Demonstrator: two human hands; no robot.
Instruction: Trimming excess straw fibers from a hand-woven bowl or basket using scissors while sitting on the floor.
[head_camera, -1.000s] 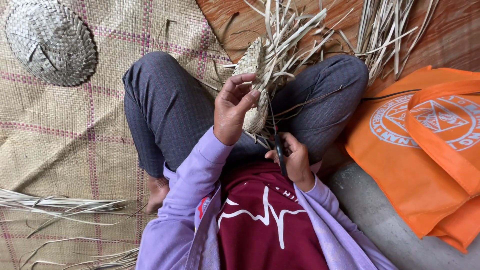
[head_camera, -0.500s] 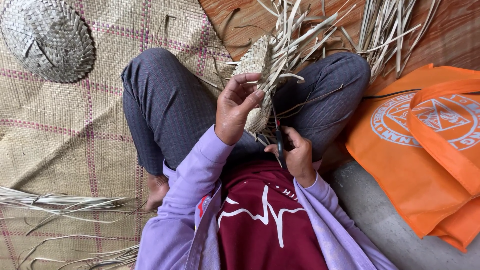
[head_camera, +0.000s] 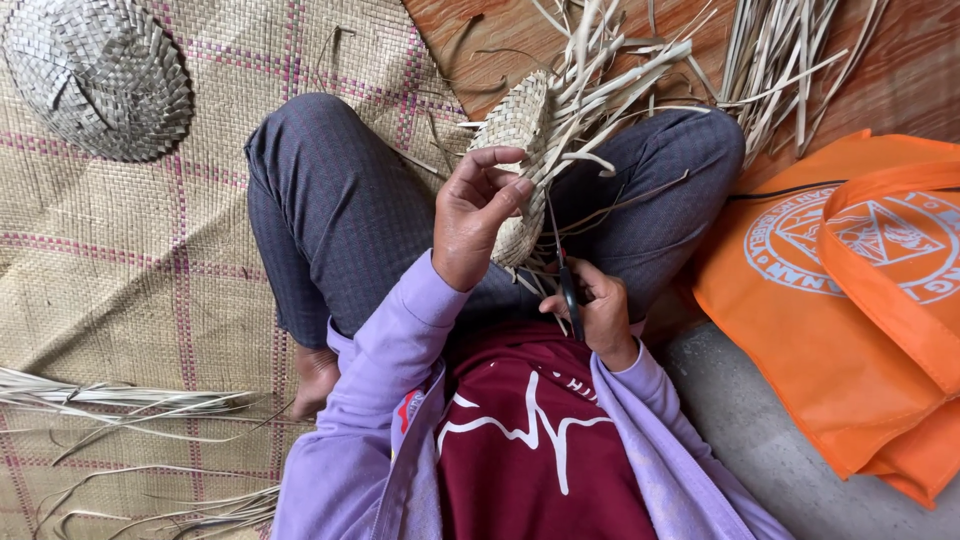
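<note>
Trimming calls for care: left hand (head_camera: 478, 215) clamps the woven piece (head_camera: 520, 150); right hand (head_camera: 597, 312), fingers closed on scissors (head_camera: 570, 290), should snip near the weave.

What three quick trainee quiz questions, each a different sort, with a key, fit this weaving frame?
1. True or false: the left hand holds the half-woven piece by its edge.
2. The right hand has its grip on: A) a dark slim tool; B) a cup; C) a brush.
3. Fill in: the finished woven round piece lies on the ___ to the person's left.

Key:
1. True; the fingers curl over the woven edge, loose strips fanning out beyond it.
2. A; whether the tool is scissors or a knife cannot be told.
3. Mat; the checked woven mat, far from the orange bag.
</note>
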